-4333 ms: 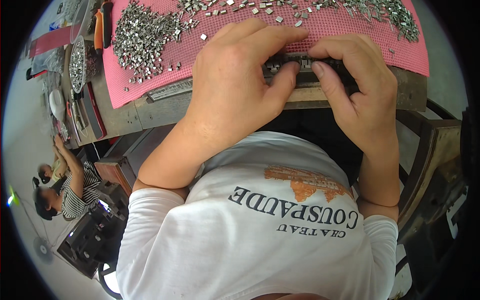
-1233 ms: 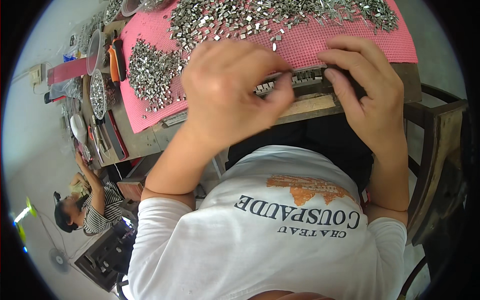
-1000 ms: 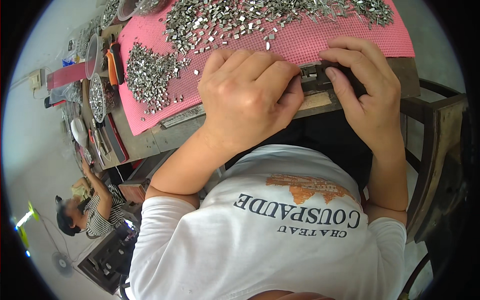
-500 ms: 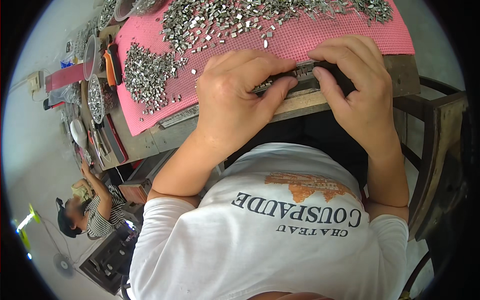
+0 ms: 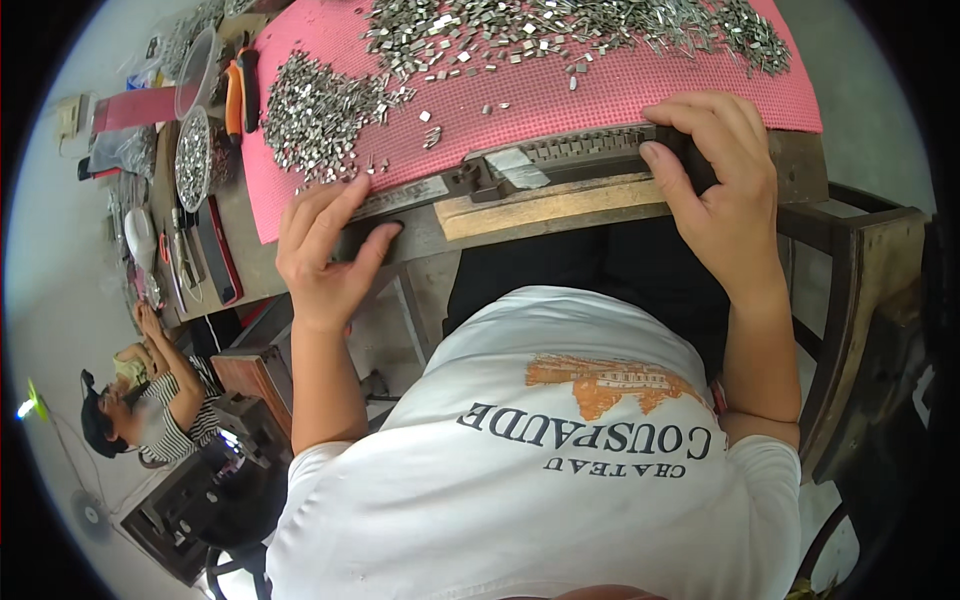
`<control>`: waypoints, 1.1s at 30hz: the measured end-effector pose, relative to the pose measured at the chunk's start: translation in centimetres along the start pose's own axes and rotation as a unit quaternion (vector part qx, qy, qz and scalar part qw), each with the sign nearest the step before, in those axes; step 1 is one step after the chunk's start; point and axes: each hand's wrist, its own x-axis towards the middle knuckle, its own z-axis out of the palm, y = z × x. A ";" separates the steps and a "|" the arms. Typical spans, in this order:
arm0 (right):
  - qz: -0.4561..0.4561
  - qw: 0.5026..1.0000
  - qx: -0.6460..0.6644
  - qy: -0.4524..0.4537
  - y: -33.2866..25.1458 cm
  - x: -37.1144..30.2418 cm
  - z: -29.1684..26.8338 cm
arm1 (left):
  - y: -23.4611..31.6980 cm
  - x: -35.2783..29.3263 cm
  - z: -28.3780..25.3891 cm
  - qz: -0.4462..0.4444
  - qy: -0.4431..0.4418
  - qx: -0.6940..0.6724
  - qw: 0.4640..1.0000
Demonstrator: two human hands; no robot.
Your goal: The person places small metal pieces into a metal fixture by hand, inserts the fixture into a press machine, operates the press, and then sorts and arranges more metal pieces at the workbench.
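A long dark metal fixture (image 5: 590,148) lies along the table's near edge, with a row of small slots or parts on its right half. Near its middle sit a dark clamp block (image 5: 478,182) and a flat silvery plate (image 5: 517,168). My left hand (image 5: 325,250) grips the fixture's left end, fingertips on the far side and thumb on the near side. At the opposite end, my right hand (image 5: 720,175) has its fingers and thumb curled round the fixture. A pale wooden strip (image 5: 560,205) runs along the fixture's near side.
Piles of small metal pieces (image 5: 325,115) cover much of a pink textured mat (image 5: 465,105). At left are orange-handled pliers (image 5: 236,95), a clear tub of metal pieces (image 5: 196,160) and hand tools. A wooden chair (image 5: 865,260) stands right; another person (image 5: 165,410) sits at lower left.
My left hand has moved left from the fixture's middle to its left end, uncovering the clamp block and silvery plate. My right hand stays at the right end. The view has shifted slightly.
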 end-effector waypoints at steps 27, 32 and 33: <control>0.069 0.990 -0.115 0.048 -0.6 -5.4 1.1 | 9.9 10.4 7.7 0.051 -0.089 -0.192 0.976; 0.103 0.985 -0.122 0.058 -1.1 -5.3 1.8 | 8.8 10.5 7.7 -0.072 -0.169 -0.283 0.941; 0.099 0.984 -0.129 0.069 -1.1 -5.3 1.8 | 8.9 10.5 7.8 -0.072 -0.169 -0.285 0.941</control>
